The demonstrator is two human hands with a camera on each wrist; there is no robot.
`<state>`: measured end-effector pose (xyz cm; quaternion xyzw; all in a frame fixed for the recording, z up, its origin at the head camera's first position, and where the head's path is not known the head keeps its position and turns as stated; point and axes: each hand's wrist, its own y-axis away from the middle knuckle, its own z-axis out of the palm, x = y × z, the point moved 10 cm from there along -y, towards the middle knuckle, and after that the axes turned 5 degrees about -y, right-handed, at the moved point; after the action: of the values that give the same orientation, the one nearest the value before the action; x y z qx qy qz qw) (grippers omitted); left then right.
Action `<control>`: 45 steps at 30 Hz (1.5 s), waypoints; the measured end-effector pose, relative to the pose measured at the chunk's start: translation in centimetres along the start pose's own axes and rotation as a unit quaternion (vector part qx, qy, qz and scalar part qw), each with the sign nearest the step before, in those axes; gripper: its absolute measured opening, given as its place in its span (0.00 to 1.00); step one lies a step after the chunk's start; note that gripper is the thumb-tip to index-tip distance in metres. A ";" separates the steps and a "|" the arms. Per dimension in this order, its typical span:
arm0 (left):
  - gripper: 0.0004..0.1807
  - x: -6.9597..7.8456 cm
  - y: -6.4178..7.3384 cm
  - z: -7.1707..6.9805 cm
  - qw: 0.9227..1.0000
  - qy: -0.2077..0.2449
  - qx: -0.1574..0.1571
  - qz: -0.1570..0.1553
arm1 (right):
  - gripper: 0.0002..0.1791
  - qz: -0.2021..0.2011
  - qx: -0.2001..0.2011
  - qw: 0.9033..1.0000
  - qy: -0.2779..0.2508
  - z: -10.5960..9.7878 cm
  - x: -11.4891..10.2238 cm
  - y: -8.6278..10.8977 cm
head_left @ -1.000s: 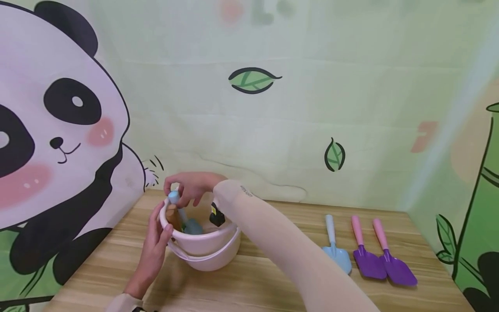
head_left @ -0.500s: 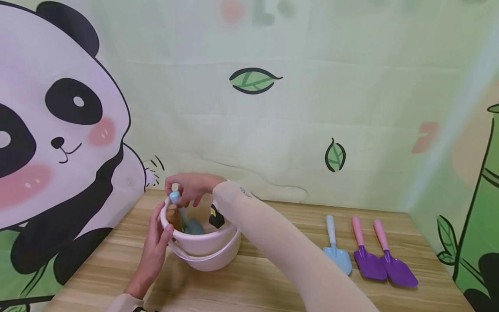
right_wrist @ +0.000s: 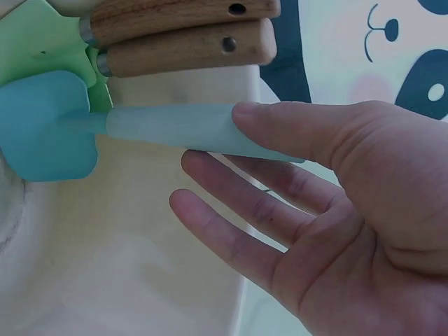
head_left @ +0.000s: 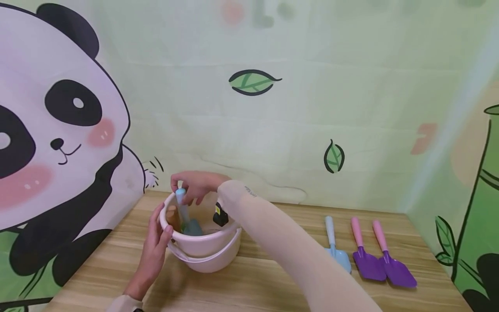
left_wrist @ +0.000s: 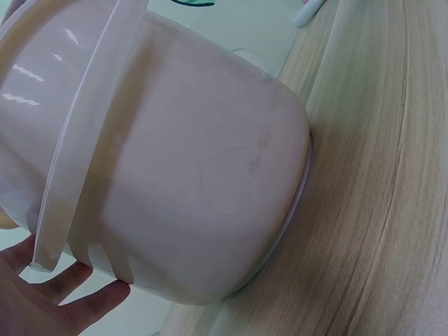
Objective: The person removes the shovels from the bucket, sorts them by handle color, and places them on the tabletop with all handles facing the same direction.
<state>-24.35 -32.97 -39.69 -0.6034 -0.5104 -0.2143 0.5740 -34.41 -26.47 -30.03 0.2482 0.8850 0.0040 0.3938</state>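
Note:
My right hand (head_left: 195,185) pinches the pale blue handle of a small blue toy shovel (right_wrist: 56,126) between thumb and fingers. Two of its lower fingers are spread below the handle. This shovel stands in a pale pink bucket (head_left: 206,247), its blade down inside. Beside it in the bucket are two wooden handles (right_wrist: 189,49) joined to green blades (right_wrist: 42,38), seen in the right wrist view. My left hand (head_left: 153,247) holds the bucket at its left side, with the thumb at the rim and fingers against the outer wall.
To the right on the wooden table (head_left: 265,277) lie a light blue shovel (head_left: 330,234) and two purple shovels (head_left: 368,265) with pink handles. My right forearm partly covers the light blue one. A cloth backdrop with a panda (head_left: 66,151) stands behind and at the left.
My right hand has shifted slightly to the right with the shovel's handle, which now stands more upright. My left hand has stayed on the bucket.

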 end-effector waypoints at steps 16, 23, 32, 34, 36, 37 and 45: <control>0.33 -0.4 0.0 0.1 1.000 -0.004 -0.009 -0.024 | 0.19 -0.024 0.057 0.998 0.002 -3.0 -0.2 2.6; 0.33 -0.5 -0.1 0.2 1.000 0.010 -0.003 -0.015 | 0.17 -0.048 0.096 0.994 0.013 -4.1 -0.4 3.7; 0.33 0.0 0.0 0.2 1.000 0.023 0.003 0.007 | 0.15 -0.076 0.150 0.986 0.018 -5.5 -1.1 5.1; 0.33 -0.1 -0.1 0.3 1.000 0.020 0.002 0.003 | 0.15 -0.085 0.159 0.983 0.021 -5.7 -1.5 5.4; 0.33 -0.1 -0.1 0.2 1.000 0.017 0.003 0.001 | 0.15 -0.094 0.166 0.981 0.022 -5.8 -1.8 5.6; 0.33 -0.1 -0.1 0.2 1.000 0.019 0.004 0.001 | 0.15 -0.098 0.169 0.981 0.019 -5.9 -1.9 5.7; 0.33 0.1 0.1 0.3 1.000 0.030 0.002 0.010 | 0.16 -0.132 0.208 0.969 -0.002 -6.5 -3.0 6.9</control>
<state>-24.33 -32.65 -39.73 -0.6009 -0.4873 -0.2256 0.5921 -34.25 -20.52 -22.08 0.2056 0.8908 -0.2323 0.3321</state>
